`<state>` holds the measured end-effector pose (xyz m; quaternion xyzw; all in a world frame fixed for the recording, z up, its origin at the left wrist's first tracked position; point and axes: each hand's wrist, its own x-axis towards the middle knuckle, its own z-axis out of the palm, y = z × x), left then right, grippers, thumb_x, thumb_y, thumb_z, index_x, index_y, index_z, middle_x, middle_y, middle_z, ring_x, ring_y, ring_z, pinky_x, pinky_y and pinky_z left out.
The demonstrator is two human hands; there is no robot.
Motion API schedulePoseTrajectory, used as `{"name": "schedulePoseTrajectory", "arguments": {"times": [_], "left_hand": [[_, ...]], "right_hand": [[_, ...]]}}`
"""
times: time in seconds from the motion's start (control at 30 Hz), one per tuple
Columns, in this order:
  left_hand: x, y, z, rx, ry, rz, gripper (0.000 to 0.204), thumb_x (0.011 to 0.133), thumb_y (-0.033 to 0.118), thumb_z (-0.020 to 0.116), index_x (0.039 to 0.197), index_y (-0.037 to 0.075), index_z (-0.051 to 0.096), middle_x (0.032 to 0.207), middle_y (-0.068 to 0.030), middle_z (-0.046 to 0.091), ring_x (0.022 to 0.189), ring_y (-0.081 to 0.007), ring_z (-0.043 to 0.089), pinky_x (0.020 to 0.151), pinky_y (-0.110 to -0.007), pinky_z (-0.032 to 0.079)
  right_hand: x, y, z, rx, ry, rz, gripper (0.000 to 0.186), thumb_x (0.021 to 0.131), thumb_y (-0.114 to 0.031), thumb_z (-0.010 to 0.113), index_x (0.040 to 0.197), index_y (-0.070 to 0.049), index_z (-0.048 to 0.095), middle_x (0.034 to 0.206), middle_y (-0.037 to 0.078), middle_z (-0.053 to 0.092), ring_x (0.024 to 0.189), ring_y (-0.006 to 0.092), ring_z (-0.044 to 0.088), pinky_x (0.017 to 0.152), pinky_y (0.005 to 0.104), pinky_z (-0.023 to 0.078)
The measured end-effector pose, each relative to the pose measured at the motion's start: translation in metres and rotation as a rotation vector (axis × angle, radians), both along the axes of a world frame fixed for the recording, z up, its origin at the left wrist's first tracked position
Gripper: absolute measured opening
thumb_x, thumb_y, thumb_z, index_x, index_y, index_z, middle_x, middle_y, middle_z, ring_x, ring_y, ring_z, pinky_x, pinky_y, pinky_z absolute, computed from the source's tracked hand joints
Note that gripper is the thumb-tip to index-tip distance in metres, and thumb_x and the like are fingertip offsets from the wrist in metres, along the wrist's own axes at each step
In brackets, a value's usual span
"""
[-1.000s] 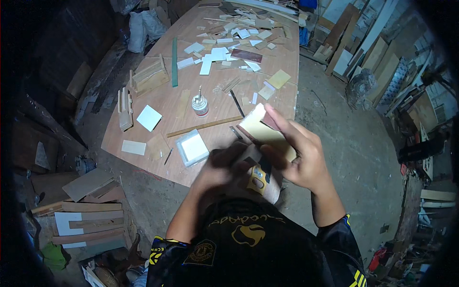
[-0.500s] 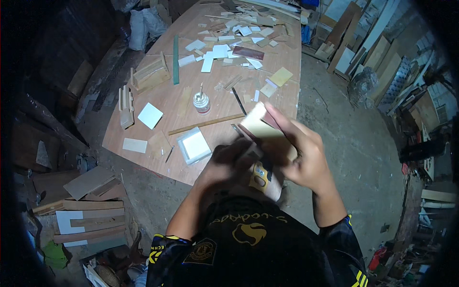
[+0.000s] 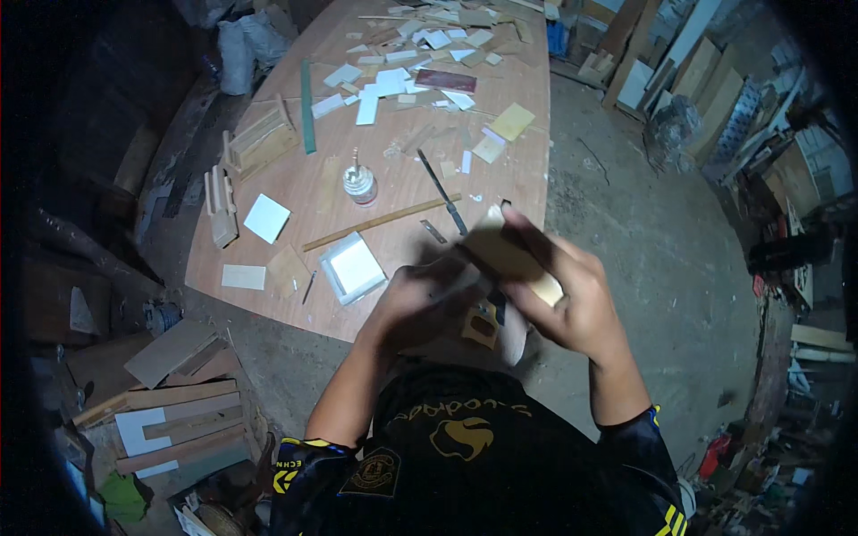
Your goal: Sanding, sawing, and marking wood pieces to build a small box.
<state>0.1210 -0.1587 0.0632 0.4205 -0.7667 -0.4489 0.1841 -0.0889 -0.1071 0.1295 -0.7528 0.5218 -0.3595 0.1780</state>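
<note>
My right hand (image 3: 576,290) grips a pale wooden piece (image 3: 514,261), boxy in shape, above the table's near right corner. Its thumb and fingers clasp the right side, and a shaded face shows. Against the piece's left end is my left hand (image 3: 420,299), its fingers smeared by motion; whether it holds anything is unclear. Below the hands a yellow handle-like part (image 3: 481,327) partly shows. A shallow white square box (image 3: 332,275) lies left of my left hand. Beyond the hands lie a long dark narrow tool (image 3: 438,183) and a small metal strip (image 3: 433,231).
A glass jar (image 3: 360,188) with a brush stands mid-table behind a wooden stick (image 3: 380,223). Two wooden assemblies, one of them a slatted frame (image 3: 261,141), sit at the left edge. Several offcuts (image 3: 391,82) cover the far end. Boards (image 3: 183,429) are stacked on the floor at left.
The wooden piece has tilted, turning its bright face from view. My left hand has shifted beside it. The small metal strip shows more fully on the table; the whole view has shifted slightly.
</note>
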Motion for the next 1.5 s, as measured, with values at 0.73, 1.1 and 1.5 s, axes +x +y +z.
{"name": "schedulePoseTrajectory", "arguments": {"times": [0.73, 1.1, 1.5], "left_hand": [[-0.115, 0.022, -0.018, -0.100, 0.218, -0.459, 0.025, 0.079, 0.006, 0.071, 0.103, 0.006, 0.065, 0.089, -0.0190, 0.068, 0.081, -0.0382, 0.067, 0.070, -0.039, 0.054], [-0.169, 0.062, -0.037, 0.012, 0.219, -0.472, 0.033, 0.072, -0.003, 0.065, 0.104, 0.004, 0.067, 0.089, -0.0202, 0.068, 0.080, -0.0364, 0.068, 0.072, -0.039, 0.053], [-0.161, 0.061, -0.038, -0.068, 0.294, -0.460, 0.076, 0.085, 0.072, 0.051, 0.102, -0.002, 0.064, 0.078, -0.0132, 0.065, 0.071, -0.0253, 0.067, 0.067, -0.034, 0.051]], "right_hand": [[-0.088, 0.111, -0.023, -0.025, 0.192, -0.366, 0.065, 0.077, -0.014, 0.076, 0.137, -0.003, 0.051, 0.107, 0.018, 0.068, 0.088, 0.0314, 0.069, 0.075, 0.0379, 0.057], [-0.125, 0.151, -0.030, 0.043, 0.062, -0.478, 0.068, 0.080, -0.015, 0.074, 0.141, -0.005, 0.045, 0.114, 0.018, 0.065, 0.089, 0.0309, 0.069, 0.076, 0.0403, 0.058], [-0.126, 0.141, -0.039, 0.063, -0.112, -0.450, 0.053, 0.087, -0.024, 0.069, 0.134, -0.009, 0.052, 0.105, 0.018, 0.066, 0.092, 0.0303, 0.068, 0.081, 0.0384, 0.056]]}}
